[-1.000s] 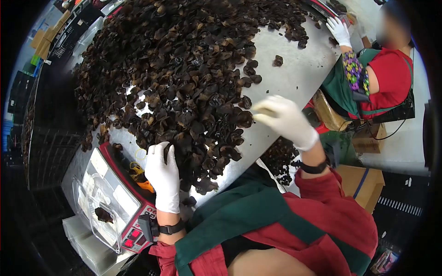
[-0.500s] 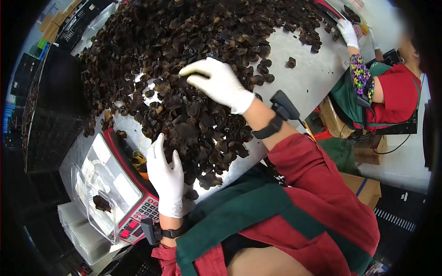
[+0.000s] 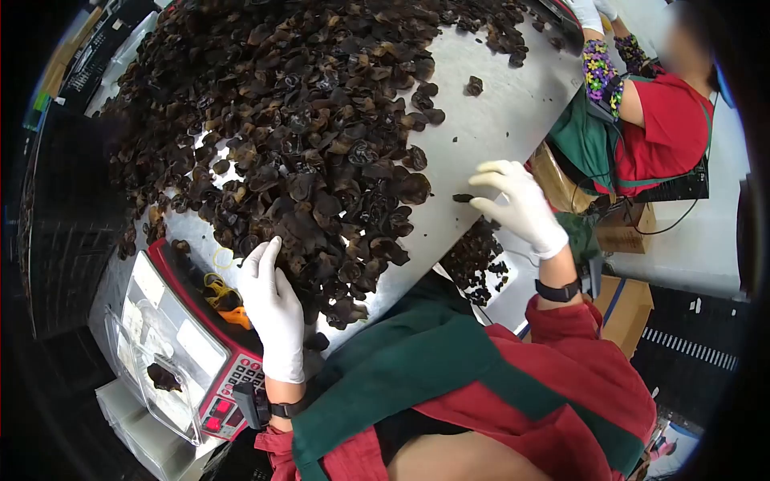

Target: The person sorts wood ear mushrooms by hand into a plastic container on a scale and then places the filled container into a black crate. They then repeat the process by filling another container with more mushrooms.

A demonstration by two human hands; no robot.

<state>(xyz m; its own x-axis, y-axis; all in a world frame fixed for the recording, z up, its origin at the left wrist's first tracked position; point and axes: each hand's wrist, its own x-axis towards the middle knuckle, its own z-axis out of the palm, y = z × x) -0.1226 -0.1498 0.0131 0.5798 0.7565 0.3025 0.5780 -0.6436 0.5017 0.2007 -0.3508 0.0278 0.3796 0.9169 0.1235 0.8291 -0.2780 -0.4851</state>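
Observation:
A large heap of wood ear mushrooms (image 3: pixel 305 120), dark brown and crinkled, covers much of the metal table (image 3: pixel 465 136). My left hand (image 3: pixel 274 309), in a white glove, lies at the heap's near left edge with its fingers stretched out and fingertips against the pieces. Past the table's right edge is my gloved right hand (image 3: pixel 520 207), thumb and fingers parted with nothing between them. Just left of its fingertips shows a small dark mushroom piece (image 3: pixel 463 197). Below that hand, small dark scraps (image 3: pixel 475 260) are spread over a white surface beside the table.
On the left stands a red scale (image 3: pixel 212 345) with a clear tray (image 3: pixel 152 345) holding one mushroom piece. Yellow bands and an orange-handled item (image 3: pixel 235 317) lie beside it. A black crate (image 3: pixel 68 216) rises at far left. Another person (image 3: pixel 674 120) works at the table's far right; cardboard boxes (image 3: pixel 626 321) stand below.
My right hand has moved from above the heap to the right, past the table edge. My left hand stays by the heap. The view has shifted slightly, and the other person's hands have moved.

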